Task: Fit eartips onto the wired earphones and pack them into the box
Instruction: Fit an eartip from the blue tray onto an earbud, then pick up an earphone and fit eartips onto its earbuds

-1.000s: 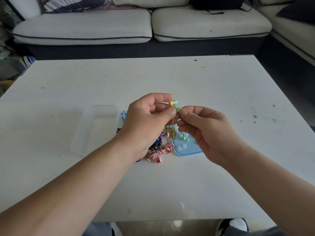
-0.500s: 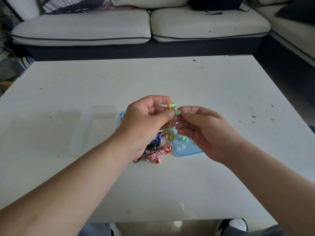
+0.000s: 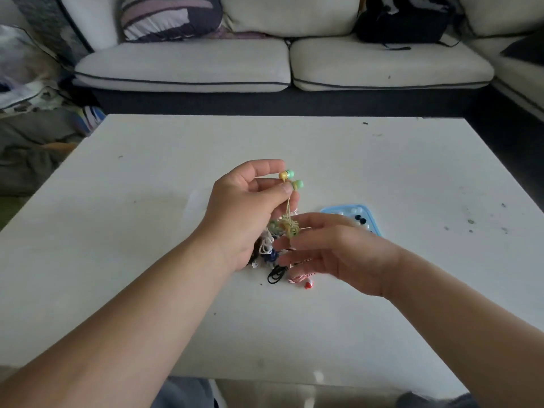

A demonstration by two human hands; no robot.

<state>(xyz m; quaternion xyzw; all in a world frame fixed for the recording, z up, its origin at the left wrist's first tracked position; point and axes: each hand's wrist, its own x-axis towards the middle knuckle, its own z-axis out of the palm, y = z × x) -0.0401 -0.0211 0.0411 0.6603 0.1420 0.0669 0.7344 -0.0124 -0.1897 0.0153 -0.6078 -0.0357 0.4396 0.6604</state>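
Yellow wired earphones [image 3: 290, 184] in centre frame, lifted above the table [image 3: 382, 304]. Both buds already wear green eartips [image 3: 298, 184], one bud just above the other, tips pointing right. Left hand [image 3: 247, 207] pinches the buds near their stems between thumb [image 3: 286, 189] and curled fingers, palm side turned to the right. Thin yellow cable drops straight down from the buds to a small bundled coil [image 3: 290, 227] hanging below.

Right hand [image 3: 338, 251] sits lower and to the right, fingers [image 3: 312, 240] stretched out loose toward the left and gripping nothing; the top fingertip is right at the coil, can't tell if it touches.

Under and between both hands, a heap of other earphones [image 3: 269, 251] lies on the table: white, blue and black cables tangled together. A black cable loop [image 3: 276, 275] and a red-white striped set [image 3: 300, 278] poke out at the lower edge of the heap.

Blue tray [image 3: 328, 210] just right of centre, behind the right hand and partly covered by it, with loose spare eartips [image 3: 357, 215] inside, white and dark ones.

White sofa [image 3: 182, 66] runs across the top of frame, with a striped cushion [image 3: 170, 16] upper left and a black bag [image 3: 400, 22] upper right
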